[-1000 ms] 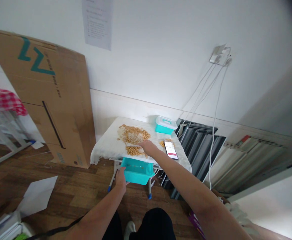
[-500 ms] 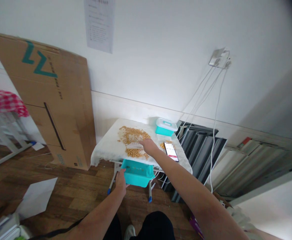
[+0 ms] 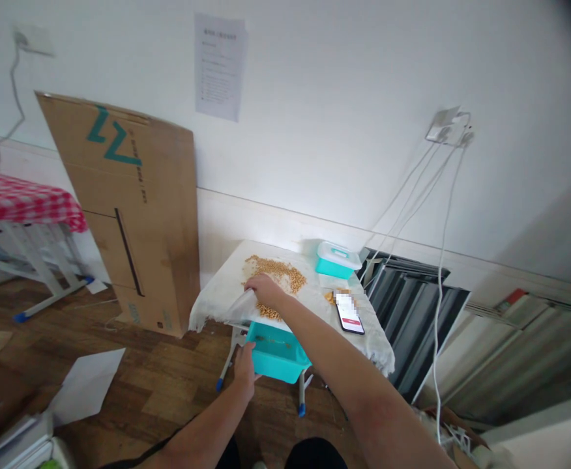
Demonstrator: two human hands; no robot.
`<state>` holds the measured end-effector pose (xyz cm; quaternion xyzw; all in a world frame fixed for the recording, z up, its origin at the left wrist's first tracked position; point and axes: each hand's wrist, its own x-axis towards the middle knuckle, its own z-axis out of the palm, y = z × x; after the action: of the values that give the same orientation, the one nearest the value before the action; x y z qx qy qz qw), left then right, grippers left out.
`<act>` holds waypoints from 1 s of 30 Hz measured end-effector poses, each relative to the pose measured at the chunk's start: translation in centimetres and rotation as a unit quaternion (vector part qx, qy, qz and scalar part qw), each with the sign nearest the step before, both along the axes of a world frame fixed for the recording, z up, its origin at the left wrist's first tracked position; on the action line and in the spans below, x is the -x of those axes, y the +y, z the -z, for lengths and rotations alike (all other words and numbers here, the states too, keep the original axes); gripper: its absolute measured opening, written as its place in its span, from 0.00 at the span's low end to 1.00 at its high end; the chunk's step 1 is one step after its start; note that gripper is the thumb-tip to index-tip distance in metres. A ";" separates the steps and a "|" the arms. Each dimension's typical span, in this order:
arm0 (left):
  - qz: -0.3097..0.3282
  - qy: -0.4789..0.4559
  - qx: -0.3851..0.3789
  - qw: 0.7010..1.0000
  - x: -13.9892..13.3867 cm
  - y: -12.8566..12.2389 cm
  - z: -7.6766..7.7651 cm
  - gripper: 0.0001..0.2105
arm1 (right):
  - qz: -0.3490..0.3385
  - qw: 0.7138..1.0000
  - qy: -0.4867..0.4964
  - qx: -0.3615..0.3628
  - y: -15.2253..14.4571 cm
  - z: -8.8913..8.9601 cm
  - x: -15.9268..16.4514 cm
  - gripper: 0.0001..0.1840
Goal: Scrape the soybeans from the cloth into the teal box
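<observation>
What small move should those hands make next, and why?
The right hand should probably sweep the nearer grains off the white cloth: they lie close to its near edge, and the left hand holds the open teal tub there.

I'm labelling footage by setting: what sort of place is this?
Probably an indoor workroom or storeroom, judging by the cloth-covered table, the large cardboard box standing by the wall, and the dark panels stacked nearby.

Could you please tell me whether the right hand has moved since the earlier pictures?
Yes: the right hand has moved leftward over the cloth-covered table, farther from the lidded box.
</observation>
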<state>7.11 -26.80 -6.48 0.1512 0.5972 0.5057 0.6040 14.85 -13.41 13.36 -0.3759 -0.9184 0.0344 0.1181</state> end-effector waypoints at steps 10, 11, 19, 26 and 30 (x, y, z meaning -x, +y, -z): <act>-0.018 0.003 0.023 1.000 0.2 0.0 0.2 0.19 | -0.016 0.999 -0.035 0.021 0.0 0.4 -1.4 0.20; -0.017 0.000 0.022 1.000 0.1 0.0 0.2 0.19 | -0.017 0.999 -0.032 0.023 -0.2 0.5 -1.9 0.20; -0.019 -0.016 0.034 0.999 -0.1 -0.2 -0.8 0.23 | 0.006 0.999 -0.007 0.043 -1.9 1.2 -6.0 0.23; -0.023 -0.027 0.027 0.999 -0.2 -0.2 -1.1 0.21 | 0.015 0.999 0.008 0.051 -2.9 1.4 -8.4 0.24; -0.019 -0.010 0.025 0.999 -0.3 0.0 -0.5 0.20 | 0.026 0.998 0.020 0.060 -3.2 1.0 -9.2 0.24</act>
<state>7.38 -26.82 -5.95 0.1195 0.6062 0.5033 0.6042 24.01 -16.58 12.33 -0.4057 -0.9020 0.0937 0.1143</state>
